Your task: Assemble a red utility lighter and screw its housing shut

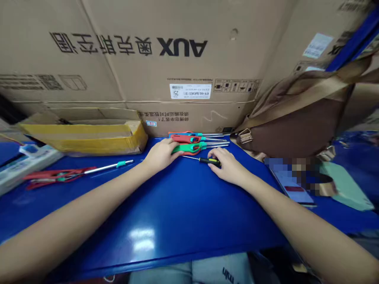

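Several long-nozzle lighters lie in a pile at the back of the blue table (pixel 166 205), among them a green lighter (pixel 192 148) and a red lighter (pixel 185 138). My left hand (pixel 161 154) rests on the near end of the green lighter, fingers curled round it. My right hand (pixel 226 165) lies over the handle of a small black-and-yellow screwdriver (pixel 209 160), fingers closed on it; its thin shaft points left. Another red lighter (pixel 63 174) with a long metal nozzle lies apart at the left.
Large cardboard boxes (pixel 166 51) wall the back. A yellow-taped flat box (pixel 89 136) sits at back left, a power strip (pixel 23 163) at far left. A brown bag (pixel 302 114) stands at right, with a phone (pixel 290 185) and a pale green pad (pixel 345 185) beside it.
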Available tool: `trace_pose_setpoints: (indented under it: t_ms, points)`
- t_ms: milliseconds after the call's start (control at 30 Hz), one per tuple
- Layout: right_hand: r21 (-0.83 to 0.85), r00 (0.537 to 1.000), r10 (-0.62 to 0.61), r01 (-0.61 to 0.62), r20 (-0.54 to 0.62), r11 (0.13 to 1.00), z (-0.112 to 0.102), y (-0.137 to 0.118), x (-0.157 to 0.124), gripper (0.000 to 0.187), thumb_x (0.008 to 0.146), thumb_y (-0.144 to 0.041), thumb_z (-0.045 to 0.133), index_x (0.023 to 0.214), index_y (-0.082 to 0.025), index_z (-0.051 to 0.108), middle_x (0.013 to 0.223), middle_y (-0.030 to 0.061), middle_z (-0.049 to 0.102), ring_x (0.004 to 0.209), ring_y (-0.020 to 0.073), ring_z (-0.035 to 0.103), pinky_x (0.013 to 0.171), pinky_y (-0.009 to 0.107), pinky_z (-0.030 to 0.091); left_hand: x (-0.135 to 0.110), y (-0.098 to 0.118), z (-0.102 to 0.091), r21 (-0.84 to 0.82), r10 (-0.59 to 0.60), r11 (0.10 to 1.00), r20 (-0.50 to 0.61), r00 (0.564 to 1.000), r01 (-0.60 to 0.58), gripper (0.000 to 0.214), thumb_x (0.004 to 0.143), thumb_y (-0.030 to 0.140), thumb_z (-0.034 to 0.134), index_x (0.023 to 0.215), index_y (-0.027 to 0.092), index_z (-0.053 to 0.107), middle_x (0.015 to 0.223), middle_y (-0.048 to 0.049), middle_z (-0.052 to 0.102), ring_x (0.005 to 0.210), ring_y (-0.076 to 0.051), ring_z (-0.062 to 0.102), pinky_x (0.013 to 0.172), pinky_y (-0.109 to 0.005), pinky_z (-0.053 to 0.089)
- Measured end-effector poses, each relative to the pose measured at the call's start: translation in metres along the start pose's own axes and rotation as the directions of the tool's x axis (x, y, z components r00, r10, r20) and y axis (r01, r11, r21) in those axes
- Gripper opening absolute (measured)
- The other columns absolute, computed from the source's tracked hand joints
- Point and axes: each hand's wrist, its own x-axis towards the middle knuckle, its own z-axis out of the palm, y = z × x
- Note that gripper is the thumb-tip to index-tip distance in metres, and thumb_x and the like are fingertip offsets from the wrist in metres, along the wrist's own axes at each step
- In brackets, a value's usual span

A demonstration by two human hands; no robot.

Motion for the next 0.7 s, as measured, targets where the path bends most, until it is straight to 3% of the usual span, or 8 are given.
trace_pose_setpoints:
  t_ms: [133,333,700]
  points:
    - [0.014,1.0,-0.005,0.005,0.006,1.0,0.002,0.0,-0.001,0.02,0.089,-0.019,0.064,0.108,-0.023,0.057,0.113,0.0085,0.065,0.1,0.026,0.063,0.088,0.041,0.05,0.0,0.003,0.003,0.025,-0.046,0.999,-0.029,0.999,0.047,0.036,0.102,0.043,0.061,0.121,0.014,0.069,0.118,-0.0148,0.073,0.111,-0.03,0.069,0.094,-0.042,0.058]
    - [-0.016,1.0,0.027,-0.027,-0.007,0.999,0.003,0.009,0.0,0.022,0.093,-0.018,0.059,0.114,-0.022,0.064,0.115,0.0113,0.064,0.109,0.03,0.062,0.096,0.047,0.05,-0.008,0.005,0.0,0.083,-0.048,0.995,-0.078,0.996,0.054,0.033,0.101,0.037,0.058,0.12,0.015,0.073,0.125,-0.0176,0.068,0.114,-0.035,0.066,0.095,-0.047,0.056]
    - [-0.073,0.996,0.085,-0.086,-0.015,0.994,0.002,0.008,0.0,0.025,0.093,-0.018,0.063,0.117,-0.022,0.067,0.119,0.0116,0.064,0.115,0.0309,0.062,0.099,0.048,0.05,-0.021,-0.001,-0.006,0.093,0.068,0.994,-0.059,0.996,-0.062,0.038,0.105,0.032,0.047,0.134,0.02,0.068,0.135,-0.0149,0.064,0.114,-0.032,0.062,0.099,-0.048,0.054]
